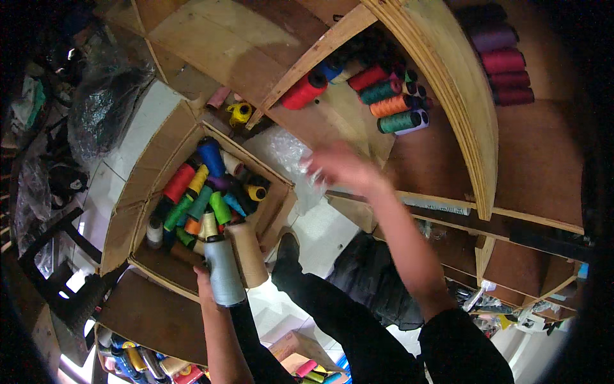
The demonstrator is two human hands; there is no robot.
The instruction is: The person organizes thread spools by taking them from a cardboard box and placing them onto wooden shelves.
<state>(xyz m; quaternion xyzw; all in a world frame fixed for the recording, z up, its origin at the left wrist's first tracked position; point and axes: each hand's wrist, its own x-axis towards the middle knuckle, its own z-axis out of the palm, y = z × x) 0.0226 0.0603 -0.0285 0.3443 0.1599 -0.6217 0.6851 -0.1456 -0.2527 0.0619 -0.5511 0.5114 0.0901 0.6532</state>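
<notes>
My left hand (206,285) is closed around a grey-blue thread cone (225,272) at the near edge of an open cardboard box (167,286). Right beside that cone is a tan cone (247,254); whether my fingers also hold it is hidden. Inside the box lies a jumble of thread spools, among them a red one (179,182), a blue one (211,157) and a bright green one (219,208). My right hand (345,168) is over the shelf's front edge, next to a crumpled clear plastic bag (288,152). Motion blurs its fingers, so their grip does not show.
Wooden shelving (441,169) fills the right side, holding red, green and orange spools (390,105). Dark red cones (503,62) lie beyond a thick curved divider (454,96). A yellow spool (240,113) sits behind the box. More spools (137,360) are at lower left.
</notes>
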